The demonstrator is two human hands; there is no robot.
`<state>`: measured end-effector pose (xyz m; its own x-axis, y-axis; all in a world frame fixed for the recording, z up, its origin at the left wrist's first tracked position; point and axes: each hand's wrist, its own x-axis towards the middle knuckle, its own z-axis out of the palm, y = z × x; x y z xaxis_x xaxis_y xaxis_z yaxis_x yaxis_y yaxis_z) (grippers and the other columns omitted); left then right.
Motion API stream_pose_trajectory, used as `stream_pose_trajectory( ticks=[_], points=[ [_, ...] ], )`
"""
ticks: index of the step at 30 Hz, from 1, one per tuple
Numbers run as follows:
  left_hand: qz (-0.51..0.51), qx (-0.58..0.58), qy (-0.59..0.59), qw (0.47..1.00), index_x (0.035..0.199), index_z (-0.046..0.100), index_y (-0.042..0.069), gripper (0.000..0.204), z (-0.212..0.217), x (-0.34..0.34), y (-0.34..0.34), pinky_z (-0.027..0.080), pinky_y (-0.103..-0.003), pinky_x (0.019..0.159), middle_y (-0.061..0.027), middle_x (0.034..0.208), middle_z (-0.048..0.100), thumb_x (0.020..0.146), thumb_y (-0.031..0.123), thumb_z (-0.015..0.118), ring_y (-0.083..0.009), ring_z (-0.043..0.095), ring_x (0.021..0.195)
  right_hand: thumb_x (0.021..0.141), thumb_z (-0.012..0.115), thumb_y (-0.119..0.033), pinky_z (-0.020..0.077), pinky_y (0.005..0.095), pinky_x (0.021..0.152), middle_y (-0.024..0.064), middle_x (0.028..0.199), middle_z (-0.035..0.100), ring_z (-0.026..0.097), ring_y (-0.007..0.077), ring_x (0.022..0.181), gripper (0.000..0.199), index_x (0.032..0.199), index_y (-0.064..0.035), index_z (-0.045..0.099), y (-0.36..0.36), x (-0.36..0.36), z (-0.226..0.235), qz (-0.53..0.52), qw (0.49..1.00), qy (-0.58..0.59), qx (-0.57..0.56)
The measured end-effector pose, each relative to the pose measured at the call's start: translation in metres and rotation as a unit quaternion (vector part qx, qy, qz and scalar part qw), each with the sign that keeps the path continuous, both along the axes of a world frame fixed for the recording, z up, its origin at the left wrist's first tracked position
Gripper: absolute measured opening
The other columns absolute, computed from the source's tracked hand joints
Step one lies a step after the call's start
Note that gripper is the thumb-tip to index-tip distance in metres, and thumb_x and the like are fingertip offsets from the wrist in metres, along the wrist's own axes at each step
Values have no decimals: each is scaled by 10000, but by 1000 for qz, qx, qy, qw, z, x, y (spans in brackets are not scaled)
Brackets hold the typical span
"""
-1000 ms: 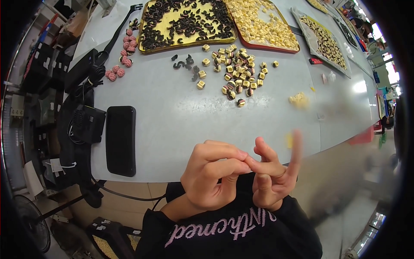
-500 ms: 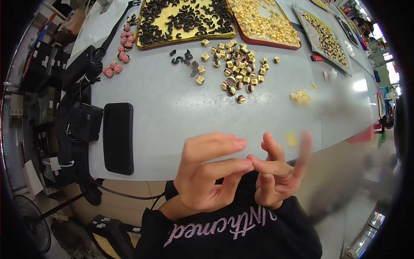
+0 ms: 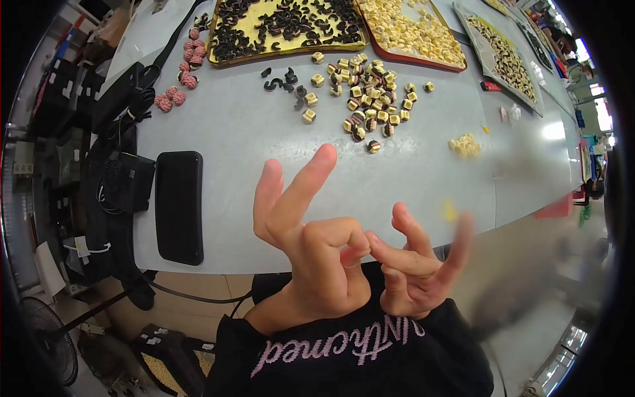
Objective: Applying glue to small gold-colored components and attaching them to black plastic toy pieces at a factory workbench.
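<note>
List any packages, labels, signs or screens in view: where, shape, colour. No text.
Phone: flat on the grey table, left of the left hand; black rounded rectangle, screen dark.
White tag: on the black gear at the table's left edge; small, rectangular.
Lettering on the black sleeve: pinkish-white, bottom centre.

My pale grey smooth desk (image 3: 251,132) looked faintly glossy; the flat black slab-shaped phone (image 3: 178,206) shone, beside matt black cloth straps (image 3: 126,106).

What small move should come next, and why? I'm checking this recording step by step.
Probably lower the hands toward the loose beads on the table. Left hand and right hand meet fingertip to fingertip near the chest, off the table; whether they pinch anything cannot be told. The beads lie well ahead, beyond the phone.
</note>
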<state>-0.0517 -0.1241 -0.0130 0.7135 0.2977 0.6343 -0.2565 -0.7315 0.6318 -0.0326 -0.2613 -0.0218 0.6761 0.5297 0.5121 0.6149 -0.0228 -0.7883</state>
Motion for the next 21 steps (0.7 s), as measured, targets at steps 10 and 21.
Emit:
stream_pose_trajectory(
  ticks=[10, 21],
  points=[
    [141, -23, -149, 978, 684, 340, 109, 164, -18, 14, -18, 236, -448, 995, -220, 1009, 574, 813, 109, 442, -305, 405, 1091, 914, 457, -120, 234, 411, 1048, 191, 1048, 615, 246, 393, 1290, 846, 1273, 71, -285, 5, -13, -3, 16, 989, 139, 37],
    [113, 44, -157, 980, 709, 371, 108, 203, -31, 3, -7, 223, -497, 994, -162, 1116, 464, 825, 207, 504, -314, 310, 1194, 911, 364, -26, 154, 476, 1068, 256, 1188, 510, 163, 423, 1307, 784, 1245, 47, -342, 4, -13, -4, 83, 965, 217, 118]
  ],
)
